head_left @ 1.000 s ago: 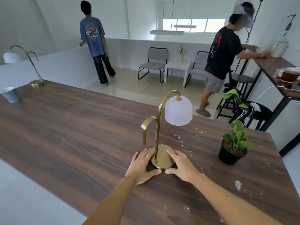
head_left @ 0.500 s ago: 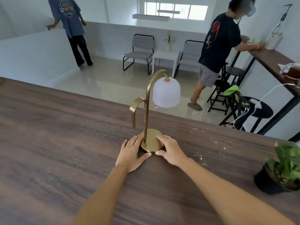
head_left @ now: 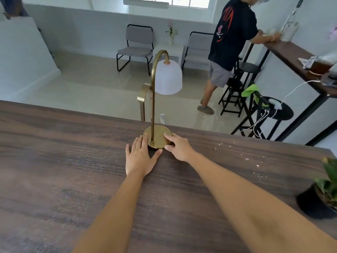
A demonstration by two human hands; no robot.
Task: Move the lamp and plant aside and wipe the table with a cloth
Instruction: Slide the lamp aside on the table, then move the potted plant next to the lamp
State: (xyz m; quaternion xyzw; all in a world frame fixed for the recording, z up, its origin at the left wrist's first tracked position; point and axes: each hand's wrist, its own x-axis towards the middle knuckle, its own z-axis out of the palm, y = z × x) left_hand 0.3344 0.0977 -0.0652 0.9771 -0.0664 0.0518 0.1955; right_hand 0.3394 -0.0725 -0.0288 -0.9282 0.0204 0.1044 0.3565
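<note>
A brass lamp (head_left: 158, 136) with a white dome shade stands upright on the dark wooden table (head_left: 63, 170), close to its far edge. My left hand (head_left: 139, 157) lies flat against the left of the round base. My right hand (head_left: 179, 146) presses fingers on the base's right side. Both hands hold the base between them. A small green plant (head_left: 322, 196) in a black pot sits at the right edge of the view, partly cut off. White crumbs (head_left: 255, 165) speckle the table between lamp and plant. No cloth is in sight.
Beyond the table's far edge the floor drops away. A person (head_left: 229, 46) in a black shirt leans on a wall counter (head_left: 295, 59) at the right, beside black stools (head_left: 277, 112). Two grey chairs (head_left: 136, 46) stand at the back.
The lamp has slid away from me and to the left, toward the table's far edge, with both hands on its base. The plant now lies further right in view.
</note>
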